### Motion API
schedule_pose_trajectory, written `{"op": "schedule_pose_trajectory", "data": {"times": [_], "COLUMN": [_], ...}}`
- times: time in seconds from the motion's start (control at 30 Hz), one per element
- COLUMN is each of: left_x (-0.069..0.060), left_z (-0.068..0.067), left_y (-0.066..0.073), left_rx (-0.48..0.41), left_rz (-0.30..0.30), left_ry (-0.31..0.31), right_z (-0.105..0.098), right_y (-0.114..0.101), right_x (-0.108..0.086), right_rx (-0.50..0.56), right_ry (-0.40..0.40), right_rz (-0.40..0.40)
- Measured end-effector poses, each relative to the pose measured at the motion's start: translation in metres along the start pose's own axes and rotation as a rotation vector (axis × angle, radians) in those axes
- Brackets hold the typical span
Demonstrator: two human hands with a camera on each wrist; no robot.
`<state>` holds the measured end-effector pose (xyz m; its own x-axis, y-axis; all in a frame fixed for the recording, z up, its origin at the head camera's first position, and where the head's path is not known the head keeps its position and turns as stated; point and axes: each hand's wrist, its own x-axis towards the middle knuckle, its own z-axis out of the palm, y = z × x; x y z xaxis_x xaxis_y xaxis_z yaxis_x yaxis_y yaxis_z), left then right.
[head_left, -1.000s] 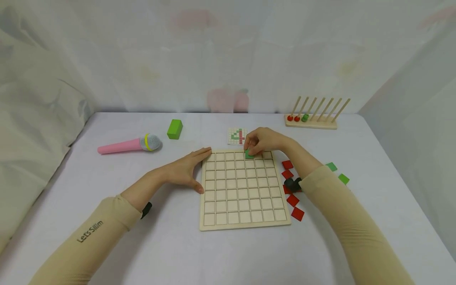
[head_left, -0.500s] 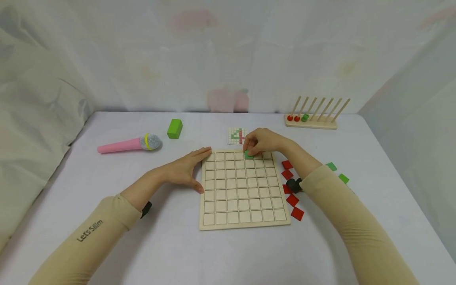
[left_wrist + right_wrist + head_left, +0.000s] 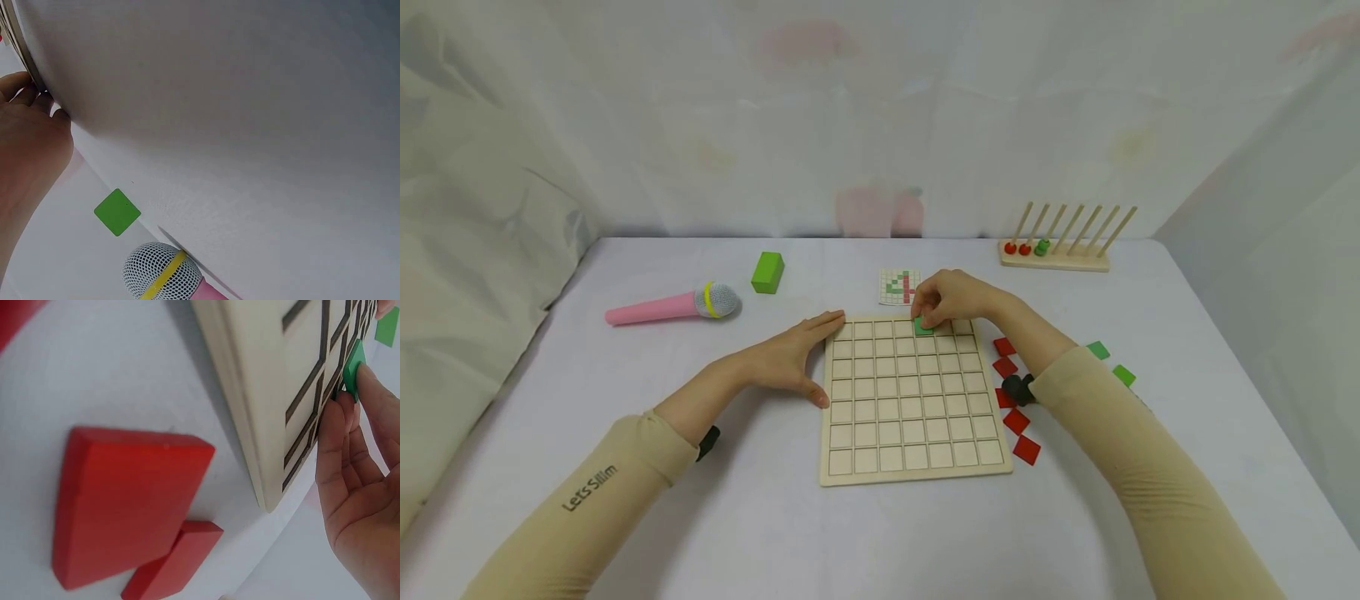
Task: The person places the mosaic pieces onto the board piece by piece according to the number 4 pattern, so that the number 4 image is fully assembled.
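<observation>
A wooden grid board (image 3: 887,410) lies flat on the white table. My left hand (image 3: 786,358) rests along its left edge, thumb and fingers spread; the left wrist view shows that hand (image 3: 31,137) touching the board's edge. With thumb and fingers my right hand (image 3: 957,297) pinches a green square tile (image 3: 922,327) at a cell of the board's back row. In the right wrist view the green tile (image 3: 354,367) stands tilted between the thumb and fingers of the right hand (image 3: 362,481), against the grid.
Several red tiles (image 3: 1026,450) lie right of the board, green tiles (image 3: 1098,351) farther right. Behind the board is a small pattern card (image 3: 895,287). A peg rack with beads (image 3: 1055,260) stands back right; a green block (image 3: 768,272) and a pink microphone (image 3: 658,309) lie back left.
My right hand has shifted very slightly left with the green tile in its pinch. The left hand has stayed at the board's edge.
</observation>
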<state>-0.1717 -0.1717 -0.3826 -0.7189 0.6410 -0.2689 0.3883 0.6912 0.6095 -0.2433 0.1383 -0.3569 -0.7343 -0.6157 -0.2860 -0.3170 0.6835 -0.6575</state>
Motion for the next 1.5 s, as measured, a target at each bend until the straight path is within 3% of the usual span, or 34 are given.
{"op": "schedule_pose_trajectory", "data": {"times": [1.03,1.23,1.5], "left_x": [0.000,0.001,0.003], "left_z": [0.001,0.002,0.002], "left_y": [0.000,0.000,-0.002], "left_rx": [0.007,0.008,0.010], "left_rz": [-0.020,-0.018,-0.002], "left_ry": [-0.006,-0.006,-0.006], "right_z": [-0.006,-0.025,-0.052], "right_y": [0.000,0.008,0.029], "right_x": [-0.002,-0.017,-0.052], "right_rx": [-0.077,-0.063,-0.032], "right_ry": [-0.004,0.040,0.072], "right_rz": [0.007,0.039,0.103]}}
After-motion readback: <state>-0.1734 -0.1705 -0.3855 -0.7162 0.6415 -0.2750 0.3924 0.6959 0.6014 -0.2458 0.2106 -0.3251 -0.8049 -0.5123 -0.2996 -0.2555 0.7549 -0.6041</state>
